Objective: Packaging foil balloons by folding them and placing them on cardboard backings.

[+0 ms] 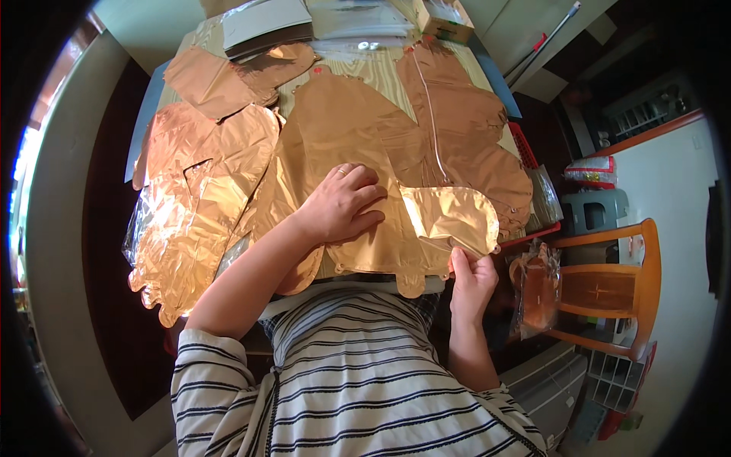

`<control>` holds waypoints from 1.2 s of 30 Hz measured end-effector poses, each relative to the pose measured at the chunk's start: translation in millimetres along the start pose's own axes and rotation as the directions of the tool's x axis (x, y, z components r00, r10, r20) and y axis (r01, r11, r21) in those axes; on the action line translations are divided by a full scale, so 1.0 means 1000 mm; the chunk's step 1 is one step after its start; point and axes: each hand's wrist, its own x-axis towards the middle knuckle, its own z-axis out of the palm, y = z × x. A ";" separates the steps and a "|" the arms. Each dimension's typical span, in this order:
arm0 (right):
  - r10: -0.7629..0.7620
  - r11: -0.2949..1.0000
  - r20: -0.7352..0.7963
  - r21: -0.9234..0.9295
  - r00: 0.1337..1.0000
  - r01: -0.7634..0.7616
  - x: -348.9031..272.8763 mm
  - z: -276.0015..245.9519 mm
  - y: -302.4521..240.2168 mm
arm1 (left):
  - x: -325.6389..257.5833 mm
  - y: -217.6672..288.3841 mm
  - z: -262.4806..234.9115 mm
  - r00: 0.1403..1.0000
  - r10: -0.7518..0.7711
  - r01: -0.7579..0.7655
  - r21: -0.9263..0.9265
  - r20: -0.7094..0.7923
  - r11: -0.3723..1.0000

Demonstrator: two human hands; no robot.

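Observation:
A flat, copper-gold foil balloon (343,122) lies in front of me, its rounded tabs reaching the table's near edge. My left hand (343,206) rests on its middle, fingers bent and apart, with a ring on one finger. At the near right, part of the foil is turned over into a shiny flap (455,215). My right hand (472,278) pinches the lower edge of that flap between thumb and fingers.
More flat foil balloons lie left (205,198) and right (464,129). A stack of boards (266,23), clear plastic sleeves (362,23) and a small box (445,21) stand at the back. A wooden chair (609,289) with a bagged copper foil piece (536,289) is at the right.

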 end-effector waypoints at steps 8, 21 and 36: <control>0.071 0.997 -0.019 -0.007 0.997 -0.072 0.008 0.002 -0.006 | -0.001 -0.002 0.001 1.000 0.020 -0.020 0.027 -0.010 0.999; -0.017 0.997 -0.061 -0.082 0.998 0.012 0.006 0.006 0.004 | 0.013 0.016 -0.006 0.997 0.076 -0.080 0.211 0.028 0.974; -0.028 0.972 -0.042 -0.233 0.999 0.018 0.006 0.005 -0.012 | 0.011 0.006 0.013 0.996 0.080 -0.080 -0.005 -0.031 0.997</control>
